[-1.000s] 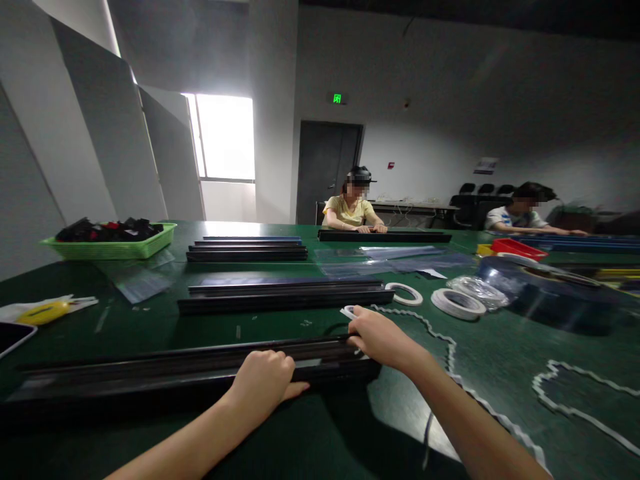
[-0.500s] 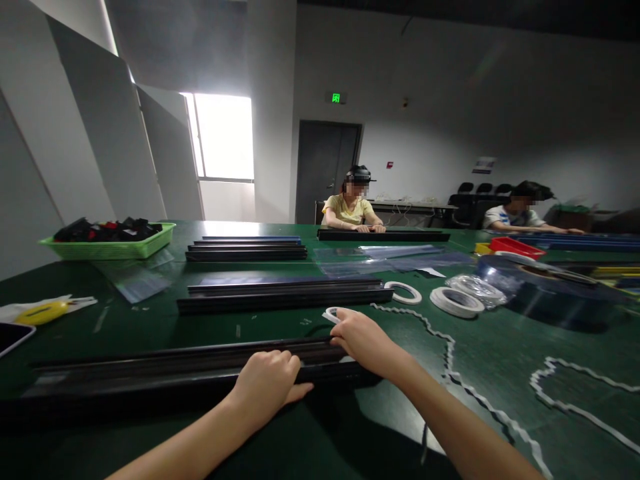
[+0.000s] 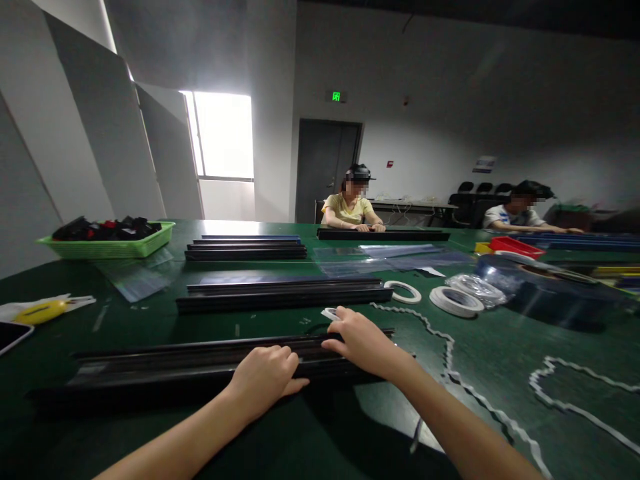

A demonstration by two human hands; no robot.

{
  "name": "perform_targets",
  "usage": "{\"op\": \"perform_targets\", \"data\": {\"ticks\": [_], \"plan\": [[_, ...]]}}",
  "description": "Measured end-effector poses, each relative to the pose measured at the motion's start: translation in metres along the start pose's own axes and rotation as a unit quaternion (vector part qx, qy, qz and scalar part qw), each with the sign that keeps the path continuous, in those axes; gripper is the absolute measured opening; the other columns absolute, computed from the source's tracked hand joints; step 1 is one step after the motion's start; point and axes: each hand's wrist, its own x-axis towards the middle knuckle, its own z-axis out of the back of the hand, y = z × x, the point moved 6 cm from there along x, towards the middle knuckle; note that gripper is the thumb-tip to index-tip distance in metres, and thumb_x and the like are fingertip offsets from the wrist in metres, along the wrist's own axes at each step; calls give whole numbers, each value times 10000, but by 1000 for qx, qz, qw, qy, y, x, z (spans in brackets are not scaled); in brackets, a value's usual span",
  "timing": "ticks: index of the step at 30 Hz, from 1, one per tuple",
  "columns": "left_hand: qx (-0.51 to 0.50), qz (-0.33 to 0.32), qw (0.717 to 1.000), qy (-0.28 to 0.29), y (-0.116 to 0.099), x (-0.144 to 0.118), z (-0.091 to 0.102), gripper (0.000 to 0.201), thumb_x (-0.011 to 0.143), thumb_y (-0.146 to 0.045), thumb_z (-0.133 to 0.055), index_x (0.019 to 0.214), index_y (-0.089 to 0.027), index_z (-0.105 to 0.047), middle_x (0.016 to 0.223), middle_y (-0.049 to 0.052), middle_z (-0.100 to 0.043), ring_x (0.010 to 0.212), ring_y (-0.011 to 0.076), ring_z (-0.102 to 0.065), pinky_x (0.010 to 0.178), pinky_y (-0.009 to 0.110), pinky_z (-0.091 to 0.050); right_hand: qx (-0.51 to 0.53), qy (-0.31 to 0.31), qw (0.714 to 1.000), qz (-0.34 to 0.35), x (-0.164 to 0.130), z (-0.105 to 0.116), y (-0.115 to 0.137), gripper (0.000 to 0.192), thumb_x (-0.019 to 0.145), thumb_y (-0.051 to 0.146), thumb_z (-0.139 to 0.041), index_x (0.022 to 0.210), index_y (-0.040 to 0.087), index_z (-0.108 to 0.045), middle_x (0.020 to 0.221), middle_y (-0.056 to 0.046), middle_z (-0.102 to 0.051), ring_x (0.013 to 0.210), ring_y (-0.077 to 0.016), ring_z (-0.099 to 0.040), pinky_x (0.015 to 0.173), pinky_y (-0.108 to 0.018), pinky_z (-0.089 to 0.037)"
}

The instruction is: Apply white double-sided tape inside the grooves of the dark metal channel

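A long black channel-shaped profile [image 3: 150, 387] lies across the near part of the green table. My left hand [image 3: 265, 380] is closed over its near edge, with the thumb pointing right along the side. My right hand [image 3: 363, 340] is bent over the profile's right part, its thumb apart from the index finger. At its fingertips shows a roll of white tape [image 3: 329, 313], mostly hidden behind the hand, seemingly held by those fingers. A narrow pale strip [image 3: 416, 437] hangs below my right forearm.
More black profiles [image 3: 285, 295] lie beyond my hands. White tape rolls [image 3: 456, 301], wavy white strips [image 3: 450, 353] and a large dark roll [image 3: 555, 300] are on the right. A green basket [image 3: 105, 249] stands far left. Two people [image 3: 353, 210] sit across the table.
The black profile has shifted to the right, so its left end and more of its right end show. My right thumb has come apart from the index finger; both hands stay nearly in place.
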Motion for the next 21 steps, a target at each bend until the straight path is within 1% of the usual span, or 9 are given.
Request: {"op": "perform_targets", "data": {"ticks": [3,6,9,15,19,21], "plan": [[-2,-11,1000,6,0,0,1,257,856,-410,-518,799,-167,-579,792,42,-664,729,210,-647,609,302,-509,20,-8,1000,15,3,-2,12,323,852,434,-517,835,166,-696,963,-111,-584,840,-199,-538,758,-306,-414],[-5,-15,1000,8,-1,-1,0,263,859,-420,-511,801,-171,-575,785,38,-661,715,209,-644,601,304,-506,32,-2,999,20,4,-3,16,343,863,439,-498,804,165,-695,944,-108,-588,816,-191,-534,740,-300,-411],[-5,-30,999,8,-7,-2,-1,279,858,-441,-505,805,-175,-569,781,35,-655,708,211,-639,587,308,-501,40,14,999,27,5,-3,17,354,864,446,-493,793,168,-701,943,-106,-592,800,-187,-536,713,-293,-408],[-8,-86,996,7,-22,-4,-3,314,838,-484,-520,806,-175,-567,762,23,-645,691,199,-632,560,281,-479,42,52,996,59,7,-3,26,356,818,484,-545,807,168,-709,930,-103,-598,789,-192,-548,694,-294,-412],[-7,-126,992,0,-30,-7,-4,328,824,-504,-532,812,-178,-561,782,23,-650,664,190,-630,531,270,-459,35,66,992,104,7,0,36,360,789,488,-573,775,153,-703,920,-111,-602,820,-210,-549,701,-299,-417],[-4,-147,989,-6,-35,-9,-3,345,818,-524,-529,809,-180,-558,784,23,-650,647,189,-628,512,272,-448,51,75,988,121,6,0,40,337,773,473,-594,795,152,-695,925,-105,-594,828,-207,-547,701,-292,-420]]}}
